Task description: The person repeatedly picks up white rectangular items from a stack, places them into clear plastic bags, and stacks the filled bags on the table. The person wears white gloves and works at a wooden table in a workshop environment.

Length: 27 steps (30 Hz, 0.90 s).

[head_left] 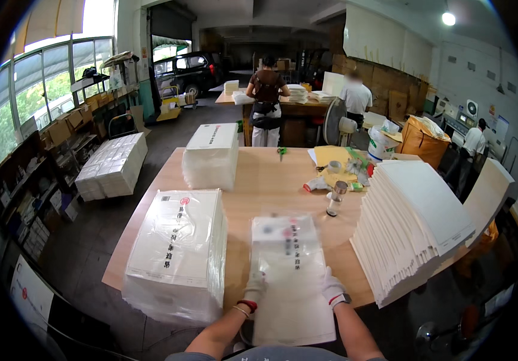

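A large white printed paper packet (289, 289) in clear, shiny plastic lies at the table's near edge, its far end blurred. My left hand (254, 287), in a white glove with a red cuff, grips its left side. On the opposite side my right hand (333, 287), also gloved, holds the edge with the thumb up. To the left stands a tall stack of plastic-wrapped printed packets (177, 240), and a second wrapped stack (210, 153) sits beyond it. A leaning stack of plain white paper sheets or envelopes (415, 216) rises on the right.
The wooden table (259, 180) also bears a clear jar (336, 198), green scissors (282, 153) and a clutter of tape and wrappers (337, 165). A fan (334, 120) and an orange sack (424, 141) stand behind. Other people work farther off; a wrapped pallet load (114, 165) lies left.
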### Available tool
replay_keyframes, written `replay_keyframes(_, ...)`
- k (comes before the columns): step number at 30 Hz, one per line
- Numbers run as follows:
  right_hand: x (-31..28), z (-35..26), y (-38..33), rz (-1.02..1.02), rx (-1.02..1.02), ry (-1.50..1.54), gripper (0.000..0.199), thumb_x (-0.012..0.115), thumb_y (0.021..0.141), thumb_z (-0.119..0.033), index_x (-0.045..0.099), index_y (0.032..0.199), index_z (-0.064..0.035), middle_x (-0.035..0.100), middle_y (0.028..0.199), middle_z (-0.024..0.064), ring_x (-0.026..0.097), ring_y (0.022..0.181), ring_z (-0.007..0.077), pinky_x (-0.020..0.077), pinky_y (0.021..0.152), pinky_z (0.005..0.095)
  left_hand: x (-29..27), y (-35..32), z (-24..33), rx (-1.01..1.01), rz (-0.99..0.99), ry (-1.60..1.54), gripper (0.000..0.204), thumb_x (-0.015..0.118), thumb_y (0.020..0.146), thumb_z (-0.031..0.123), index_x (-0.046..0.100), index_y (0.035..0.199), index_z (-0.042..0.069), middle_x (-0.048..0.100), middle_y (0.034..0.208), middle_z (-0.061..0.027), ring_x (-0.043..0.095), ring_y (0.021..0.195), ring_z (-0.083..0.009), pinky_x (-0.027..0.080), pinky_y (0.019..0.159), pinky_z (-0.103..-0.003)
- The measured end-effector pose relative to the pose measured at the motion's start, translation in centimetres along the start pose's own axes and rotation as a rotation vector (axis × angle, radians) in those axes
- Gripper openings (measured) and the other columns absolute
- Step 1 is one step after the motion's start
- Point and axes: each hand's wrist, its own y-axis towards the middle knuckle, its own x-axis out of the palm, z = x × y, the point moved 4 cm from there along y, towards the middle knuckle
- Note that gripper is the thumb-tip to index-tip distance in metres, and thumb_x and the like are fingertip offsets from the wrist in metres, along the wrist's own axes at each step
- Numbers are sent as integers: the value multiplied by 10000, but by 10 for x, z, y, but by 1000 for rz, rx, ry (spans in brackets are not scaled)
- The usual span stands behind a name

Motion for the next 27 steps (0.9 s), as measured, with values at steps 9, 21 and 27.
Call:
replay_keyframes(9, 10, 13, -118, -249, -167, 39, 727, 415, 861, -333, -8, 1408, -105, 592, 896, 305, 594, 808, 436, 436, 728, 539, -41, -99, 27, 154, -63, 774, 206, 513, 837, 244, 469, 928, 65, 541, 910, -206, 534, 865, -393, 417, 709, -488)
replay_keyframes(21, 8, 1, -206, 2, -147, 85, 640, 450, 830, -316, 211, 1385, -105, 601, 734, 253, 590, 675, 427, 445, 642, 548, -58, -193, 49, 92, -431, 1101, 308, 547, 804, 330, 553, 867, 29, 607, 829, -192, 607, 773, -389, 472, 669, -470)
replay_keyframes(27, 18, 51, -268, -228, -4, 29, 422, 563, 754, -384, 535, 1148, -235, 613, 779, 163, 598, 707, 354, 467, 633, 472, -77, -210, 27, -31, -317, 1053, 195, 544, 779, 186, 491, 846, 11, 608, 831, -214, 607, 772, -375, 469, 658, -452)
